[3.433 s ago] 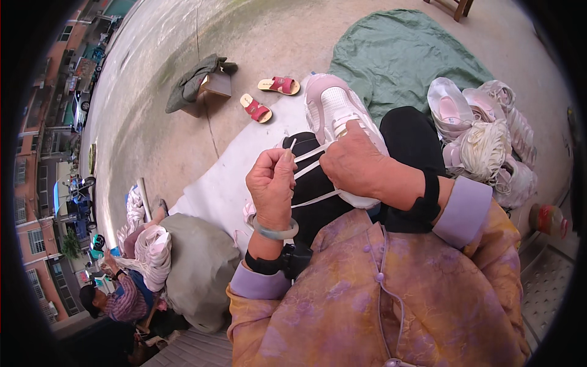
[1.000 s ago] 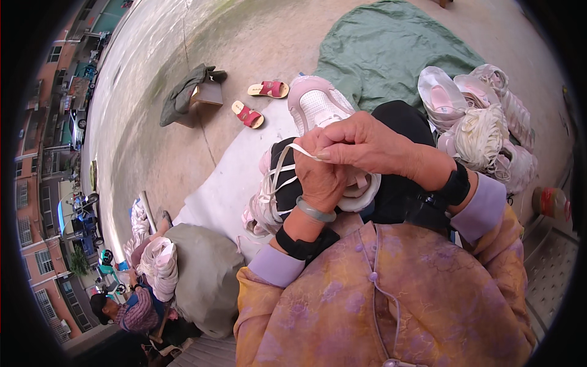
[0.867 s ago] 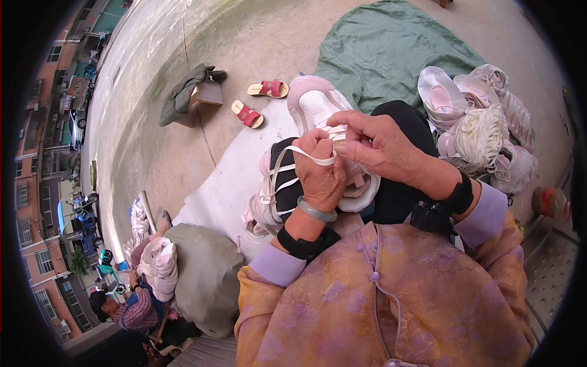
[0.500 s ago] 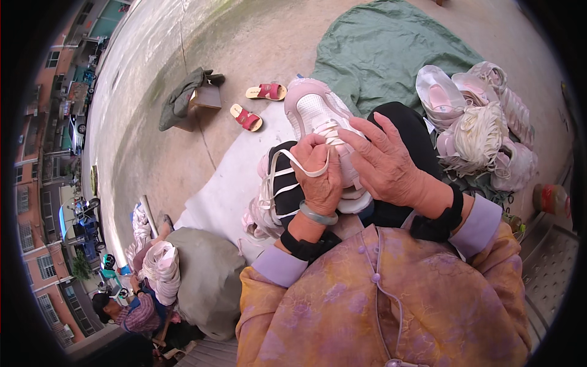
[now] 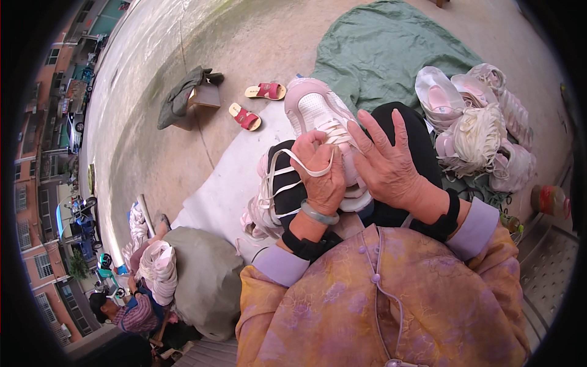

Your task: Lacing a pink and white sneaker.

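Note:
A pink and white sneaker (image 5: 315,105) points away from me over my lap, with white laces threaded across its upper. My left hand (image 5: 321,174) is closed at the shoe's tongue, gripping a white shoelace (image 5: 293,158) that loops over the fingers and hangs to the left. My right hand (image 5: 391,160) lies along the shoe's right side, its fingers spread and several pointing up. The fingers nearest the shoe are close to the laces; whether they touch them is hard to tell. I see nothing held in that hand.
More pink-white shoes (image 5: 474,131) with laces are heaped at the right, beside a green cloth (image 5: 385,49). Red slippers (image 5: 246,116) and a small box with dark cloth (image 5: 205,96) lie ahead left. Another person (image 5: 137,312) sits at lower left behind a grey covered bulk (image 5: 208,281).
My right hand has drawn slightly down and right, away from the lace, and its fingers are raised and more spread. My left hand keeps its grip on the shoelace with little movement.

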`<state>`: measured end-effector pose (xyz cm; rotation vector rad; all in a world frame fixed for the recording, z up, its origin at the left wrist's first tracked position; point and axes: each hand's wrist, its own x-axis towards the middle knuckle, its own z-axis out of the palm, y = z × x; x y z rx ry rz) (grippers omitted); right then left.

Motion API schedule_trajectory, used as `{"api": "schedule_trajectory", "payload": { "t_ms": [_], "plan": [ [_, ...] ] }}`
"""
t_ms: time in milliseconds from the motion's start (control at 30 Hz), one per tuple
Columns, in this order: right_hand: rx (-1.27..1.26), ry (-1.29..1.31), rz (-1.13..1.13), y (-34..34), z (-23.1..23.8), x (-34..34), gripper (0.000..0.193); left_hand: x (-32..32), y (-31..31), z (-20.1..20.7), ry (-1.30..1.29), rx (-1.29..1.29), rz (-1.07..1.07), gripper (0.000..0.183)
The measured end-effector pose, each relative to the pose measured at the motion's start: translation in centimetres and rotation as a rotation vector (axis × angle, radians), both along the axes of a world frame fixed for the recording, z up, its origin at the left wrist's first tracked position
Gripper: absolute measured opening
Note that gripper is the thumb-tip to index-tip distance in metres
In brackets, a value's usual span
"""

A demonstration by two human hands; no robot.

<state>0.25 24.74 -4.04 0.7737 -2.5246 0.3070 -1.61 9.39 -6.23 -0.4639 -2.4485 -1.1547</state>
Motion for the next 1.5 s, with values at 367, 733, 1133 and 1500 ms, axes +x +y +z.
{"api": "schedule_trajectory", "payload": {
  "t_ms": [367, 733, 1133, 1500],
  "plan": [
    [-0.081, -0.044, -0.046, 0.5, -0.7, 0.1, 0.02, -1.0, -0.6, 0.7, 0.062, -0.091, -0.088, 0.008],
    [-0.165, -0.016, -0.029, 0.1, -1.9, -0.8, 0.009, -0.9, -0.7, 0.0, 0.006, -0.054, -0.085, 0.01],
    [-0.055, 0.018, -0.152, 0.0, -2.2, -0.9, 0.012, -0.8, -0.7, -0.6, -0.006, 0.027, -0.067, 0.007],
    [-0.28, -0.094, -0.023, -0.3, -3.8, -1.5, 0.01, -0.5, -1.0, -1.1, -0.107, 0.16, -0.033, 0.007]
  ]
}}
